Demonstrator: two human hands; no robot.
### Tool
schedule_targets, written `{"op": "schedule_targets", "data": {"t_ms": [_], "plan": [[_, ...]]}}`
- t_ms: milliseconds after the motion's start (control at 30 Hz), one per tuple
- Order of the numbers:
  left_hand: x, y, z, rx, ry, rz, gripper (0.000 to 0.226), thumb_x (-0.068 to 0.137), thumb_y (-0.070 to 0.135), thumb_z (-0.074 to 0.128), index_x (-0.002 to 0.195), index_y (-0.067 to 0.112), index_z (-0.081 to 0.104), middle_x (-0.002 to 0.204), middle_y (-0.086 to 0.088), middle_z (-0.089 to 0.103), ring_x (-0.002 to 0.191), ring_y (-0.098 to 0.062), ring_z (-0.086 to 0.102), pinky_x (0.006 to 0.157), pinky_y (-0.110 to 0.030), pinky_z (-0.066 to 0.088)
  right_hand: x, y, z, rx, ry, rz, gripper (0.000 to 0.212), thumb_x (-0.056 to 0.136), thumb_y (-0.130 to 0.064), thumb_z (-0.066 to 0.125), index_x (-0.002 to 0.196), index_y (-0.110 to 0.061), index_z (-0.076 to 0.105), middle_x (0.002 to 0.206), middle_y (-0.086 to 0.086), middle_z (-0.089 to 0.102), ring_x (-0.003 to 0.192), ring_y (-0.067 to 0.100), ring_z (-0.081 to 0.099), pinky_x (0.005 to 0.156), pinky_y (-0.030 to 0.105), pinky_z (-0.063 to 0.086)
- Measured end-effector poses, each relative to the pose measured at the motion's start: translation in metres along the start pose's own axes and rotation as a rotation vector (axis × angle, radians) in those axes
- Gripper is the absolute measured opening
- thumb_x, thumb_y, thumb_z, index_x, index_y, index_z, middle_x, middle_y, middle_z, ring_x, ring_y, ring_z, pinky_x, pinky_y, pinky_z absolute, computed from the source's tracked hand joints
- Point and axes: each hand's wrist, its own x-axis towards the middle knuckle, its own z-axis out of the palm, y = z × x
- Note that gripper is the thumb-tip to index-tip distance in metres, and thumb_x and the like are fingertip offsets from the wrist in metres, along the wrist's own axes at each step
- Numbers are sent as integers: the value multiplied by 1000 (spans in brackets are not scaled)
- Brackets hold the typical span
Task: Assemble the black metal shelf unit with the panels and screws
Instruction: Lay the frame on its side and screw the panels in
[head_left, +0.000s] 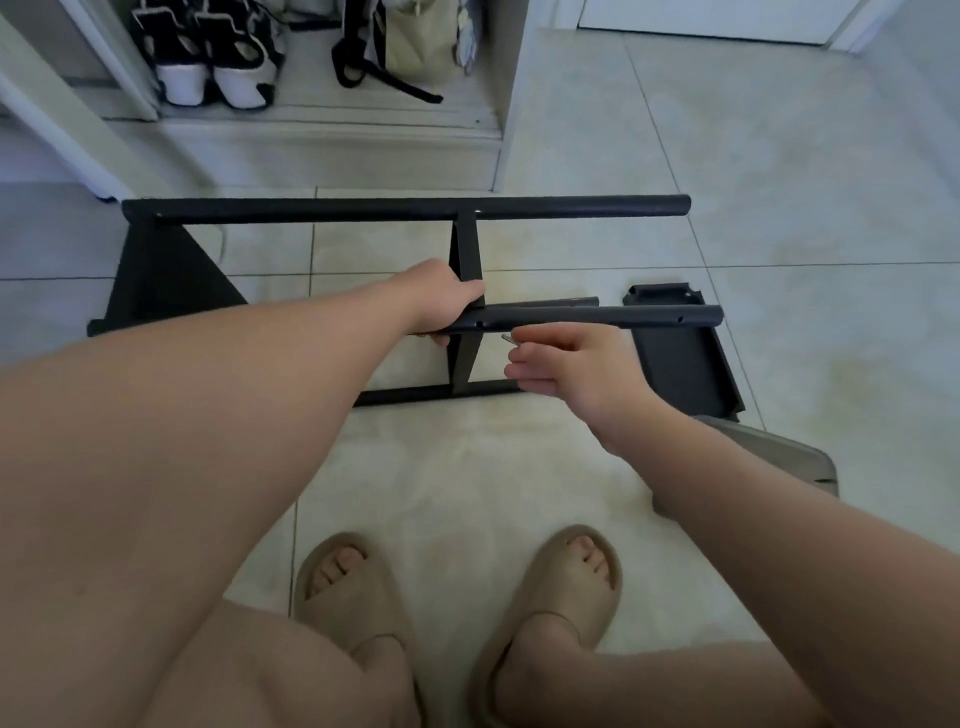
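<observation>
The black metal shelf frame lies on its side on the tiled floor, its posts running left to right. My left hand grips the near post close to a screw hole, where an upright shelf panel meets it. My right hand hovers just below that post and pinches a small silver screw or key pointed toward the hole. A further panel stands at the frame's left end. One loose black panel lies flat on the floor to the right.
An open cabinet at the back holds a pair of shoes and a beige bag. My feet in tan slippers stand on the tiles below the frame. A grey object pokes out behind my right forearm.
</observation>
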Motion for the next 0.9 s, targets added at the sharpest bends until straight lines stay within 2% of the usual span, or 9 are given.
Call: {"op": "schedule_targets", "data": {"t_ms": [100, 167, 267, 400, 533, 600, 733, 800, 900], "plan": [[-5, 2, 5, 46, -15, -18, 46, 100, 45, 44, 104, 6, 68, 60, -13, 68, 52, -23, 59, 60, -28, 43, -8, 9, -6, -9, 13, 26, 12, 94, -3, 66, 101, -11, 72, 95, 13, 76, 82, 17, 76, 78, 27, 62], [-14, 3, 11, 68, -36, -10, 47, 101, 44, 43, 102, 3, 68, 52, -9, 65, 50, -21, 56, 57, -28, 41, -17, 15, -11, -20, 18, 38, 12, 95, -2, 66, 102, -9, 71, 95, 14, 75, 81, 18, 76, 78, 27, 62], [-30, 4, 24, 67, -65, -2, 49, 101, 43, 43, 102, 1, 68, 52, -9, 64, 50, -20, 56, 58, -27, 40, -35, 23, -20, -70, 14, 35, 13, 95, -2, 65, 106, -6, 72, 96, 14, 76, 83, 20, 76, 77, 25, 62], [-50, 6, 46, 87, -81, 13, 48, 102, 43, 43, 98, 2, 69, 54, -8, 65, 49, -18, 56, 57, -28, 38, -61, 32, -28, -78, 14, 29, 12, 94, 0, 66, 99, -9, 72, 95, 16, 76, 84, 22, 76, 78, 25, 62], [-67, 10, 72, 22, -137, 33, 46, 100, 42, 47, 102, 3, 72, 53, -4, 68, 50, -14, 62, 61, -29, 39, -88, 49, -35, -70, 32, 45, 14, 94, 1, 65, 95, -11, 71, 95, 18, 75, 82, 20, 75, 79, 28, 62], [-73, 12, 80, -1, -204, 38, 40, 96, 41, 54, 97, 5, 73, 61, -4, 72, 53, -11, 65, 69, -31, 45, -98, 57, -39, -53, 54, 64, 13, 95, 2, 63, 98, -8, 71, 97, 20, 75, 78, 18, 74, 78, 27, 62], [-78, 9, 82, 19, -319, 99, 28, 91, 31, 66, 95, 5, 75, 76, -5, 77, 85, -20, 73, 95, -40, 52, -105, 65, -44, -41, 102, 66, 14, 95, 3, 63, 97, -9, 70, 98, 21, 74, 77, 17, 73, 76, 25, 61], [-78, 7, 82, 13, -329, 113, 26, 91, 31, 67, 96, 6, 75, 77, -4, 77, 87, -21, 72, 95, -39, 51, -103, 64, -45, -37, 109, 52, 15, 94, 2, 64, 94, -12, 70, 98, 20, 74, 78, 17, 73, 78, 27, 61], [-77, 3, 82, 18, -330, 130, 24, 93, 36, 66, 86, 15, 75, 76, -1, 77, 79, -13, 67, 88, -35, 49, -99, 63, -44, -30, 104, 43, 16, 94, 3, 64, 92, -12, 69, 98, 21, 74, 76, 16, 73, 79, 28, 62]]}}
